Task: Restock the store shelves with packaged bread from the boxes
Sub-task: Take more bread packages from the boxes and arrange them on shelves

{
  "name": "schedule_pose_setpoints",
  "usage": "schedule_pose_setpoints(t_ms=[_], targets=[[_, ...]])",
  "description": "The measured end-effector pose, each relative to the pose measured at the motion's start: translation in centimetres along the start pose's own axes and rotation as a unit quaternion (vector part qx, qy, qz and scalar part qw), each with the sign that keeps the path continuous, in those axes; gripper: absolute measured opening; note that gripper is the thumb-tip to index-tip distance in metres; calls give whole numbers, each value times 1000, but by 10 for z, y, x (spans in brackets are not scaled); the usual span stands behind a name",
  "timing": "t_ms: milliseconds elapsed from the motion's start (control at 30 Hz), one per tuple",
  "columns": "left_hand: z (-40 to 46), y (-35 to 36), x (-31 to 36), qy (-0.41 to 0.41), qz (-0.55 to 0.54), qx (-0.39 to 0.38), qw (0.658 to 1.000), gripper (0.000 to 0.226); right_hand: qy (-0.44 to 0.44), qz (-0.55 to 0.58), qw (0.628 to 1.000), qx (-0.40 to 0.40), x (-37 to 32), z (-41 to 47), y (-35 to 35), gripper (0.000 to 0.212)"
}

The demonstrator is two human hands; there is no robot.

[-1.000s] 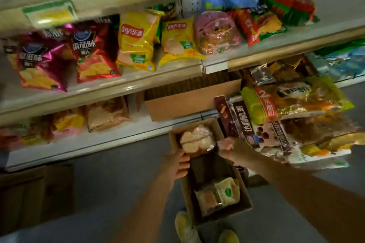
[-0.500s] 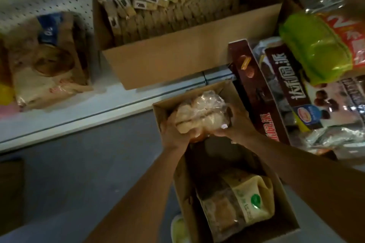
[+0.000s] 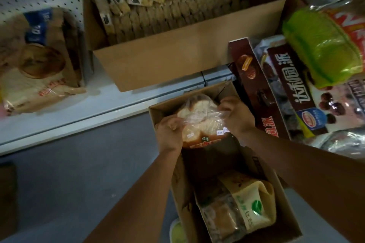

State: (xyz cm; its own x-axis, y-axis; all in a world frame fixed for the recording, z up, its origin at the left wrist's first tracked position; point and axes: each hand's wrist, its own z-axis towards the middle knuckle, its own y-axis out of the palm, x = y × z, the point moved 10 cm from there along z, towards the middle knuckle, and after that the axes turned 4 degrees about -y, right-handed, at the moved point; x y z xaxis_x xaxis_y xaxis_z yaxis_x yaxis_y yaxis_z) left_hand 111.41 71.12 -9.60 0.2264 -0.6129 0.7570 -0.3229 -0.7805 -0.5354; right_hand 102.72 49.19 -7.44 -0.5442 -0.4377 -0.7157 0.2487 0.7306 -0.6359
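Observation:
A clear bag of bread (image 3: 199,120) with an orange label sits at the far end of an open cardboard box (image 3: 177,179) on the floor. My left hand (image 3: 170,132) grips the bag's left side. My right hand (image 3: 235,116) pinches the plastic on its right side. Nearer to me in the same box lie two more bread packs, a cream one with a green dot (image 3: 254,203) and a clear one with brown bread (image 3: 219,221).
The white bottom shelf (image 3: 59,116) carries a brown bread bag (image 3: 37,69) at left and a large carton of small wrapped packs (image 3: 177,49). Chocolate pie boxes (image 3: 286,85) and a green pack (image 3: 324,49) crowd the right. Grey floor lies at left.
The view has dropped from the upper snack shelves to the bottom shelf and the box. Both hands have closed on the bread bag, and it now sits slightly higher between them.

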Motion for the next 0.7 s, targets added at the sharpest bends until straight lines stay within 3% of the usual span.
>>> schedule_pose_setpoints(t_ms=[67,167,367,433,567,633,700], targets=[[-6,-9,13,-9,-24,-13,1000,34,-15,-21,1000,-4,-16,-5,-12,22],[-20,-26,40,-17,-57,-43,997,13,-41,-49,998,-17,-43,-17,-35,21],[-73,-91,113,-38,-114,-58,991,18,-20,-5,1000,-22,-98,-57,-88,31],[-91,-115,142,-32,-133,-62,989,17,-37,7,999,-13,-123,-69,-111,23],[-124,-168,201,-28,-169,-70,983,16,-103,34,993,36,-213,-108,-174,21],[-140,-191,229,-29,-184,-88,978,5,-106,79,991,30,-254,-126,-198,18],[-156,-219,259,-31,-227,-79,970,8,-125,119,985,19,-295,-144,-221,12]])
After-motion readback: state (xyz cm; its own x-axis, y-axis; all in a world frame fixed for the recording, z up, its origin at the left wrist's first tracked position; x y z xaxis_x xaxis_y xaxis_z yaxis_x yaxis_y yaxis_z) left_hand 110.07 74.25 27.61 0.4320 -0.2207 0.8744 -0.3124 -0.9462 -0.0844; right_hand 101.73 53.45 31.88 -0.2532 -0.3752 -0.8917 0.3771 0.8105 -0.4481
